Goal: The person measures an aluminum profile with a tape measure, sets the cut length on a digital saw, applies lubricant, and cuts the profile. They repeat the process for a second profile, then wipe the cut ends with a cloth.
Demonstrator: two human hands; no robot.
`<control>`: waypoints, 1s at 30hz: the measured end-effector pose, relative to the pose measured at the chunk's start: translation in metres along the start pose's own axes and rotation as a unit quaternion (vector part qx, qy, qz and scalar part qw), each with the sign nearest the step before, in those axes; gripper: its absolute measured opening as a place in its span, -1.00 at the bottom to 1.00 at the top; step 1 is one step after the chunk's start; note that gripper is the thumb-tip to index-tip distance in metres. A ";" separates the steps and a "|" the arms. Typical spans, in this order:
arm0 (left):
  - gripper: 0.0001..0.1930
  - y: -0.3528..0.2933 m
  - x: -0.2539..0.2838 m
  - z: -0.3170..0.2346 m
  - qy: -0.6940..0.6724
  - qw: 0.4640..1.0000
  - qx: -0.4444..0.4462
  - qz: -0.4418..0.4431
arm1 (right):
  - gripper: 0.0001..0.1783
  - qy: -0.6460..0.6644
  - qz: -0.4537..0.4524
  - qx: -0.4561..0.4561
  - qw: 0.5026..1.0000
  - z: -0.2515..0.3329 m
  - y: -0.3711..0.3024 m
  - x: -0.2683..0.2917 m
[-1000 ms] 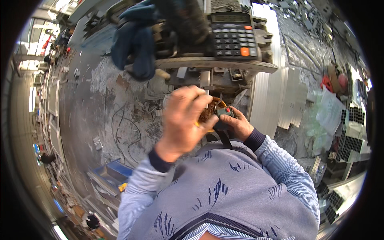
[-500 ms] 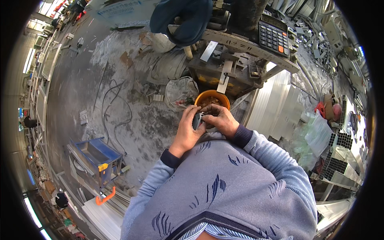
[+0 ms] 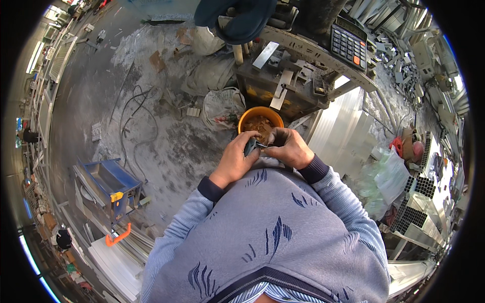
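Close in front of my chest, my left hand (image 3: 236,160) is closed round a small dark grey-green box-like thing (image 3: 250,146); its exact kind does not show. My right hand (image 3: 291,148) faces it with thumb and forefinger pinched together at a small pale and dark piece (image 3: 260,145) by that thing's right end. What the right fingers hold is too small to make out. Just beyond both hands stands an orange bucket (image 3: 277,116) with brownish stuff inside, partly covered by my fingers.
A dirty metal bench (image 3: 303,99) with metal strips stands behind the bucket. Above it is a shelf edge with a calculator (image 3: 348,46) and a dark blue cloth (image 3: 237,22). White sacks (image 3: 222,107) lie beside the bucket, a cable (image 3: 124,126) and blue cart (image 3: 113,179) left, metal profiles (image 3: 336,118) right.
My hands have parted slightly, the right shifting a little to the right. The whole view has shifted, so more of the bucket shows beyond my fingers.
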State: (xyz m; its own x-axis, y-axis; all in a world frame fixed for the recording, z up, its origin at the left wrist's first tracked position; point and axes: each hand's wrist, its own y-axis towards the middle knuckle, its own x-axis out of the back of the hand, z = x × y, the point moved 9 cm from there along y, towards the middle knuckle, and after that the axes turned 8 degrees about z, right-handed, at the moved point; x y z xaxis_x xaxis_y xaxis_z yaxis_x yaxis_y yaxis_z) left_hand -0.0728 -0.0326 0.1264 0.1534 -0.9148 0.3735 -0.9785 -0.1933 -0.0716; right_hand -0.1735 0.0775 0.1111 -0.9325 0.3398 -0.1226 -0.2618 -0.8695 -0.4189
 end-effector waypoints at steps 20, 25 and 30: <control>-0.69 -0.057 -0.025 0.115 -0.034 0.957 0.258 0.129 | -0.87 0.346 -0.224 0.123 0.903 -0.034 0.058 0.146; -0.70 -0.060 -0.039 0.161 -0.082 0.942 0.318 0.072 | -0.67 0.073 -0.197 0.147 0.966 -0.026 0.069 0.138; -0.70 -0.030 -0.058 0.196 -0.161 0.935 0.316 -0.015 | -0.56 0.111 -0.151 -0.006 0.982 -0.111 0.026 0.141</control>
State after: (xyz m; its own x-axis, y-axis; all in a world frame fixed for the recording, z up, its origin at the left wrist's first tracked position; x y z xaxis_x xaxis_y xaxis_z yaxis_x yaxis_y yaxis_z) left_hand -0.0257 -0.0439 -0.0746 0.3135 -0.9450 0.0937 -0.7117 -0.2991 -0.6356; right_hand -0.2844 0.1422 -0.0168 -0.7356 0.6521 -0.1834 -0.5135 -0.7134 -0.4769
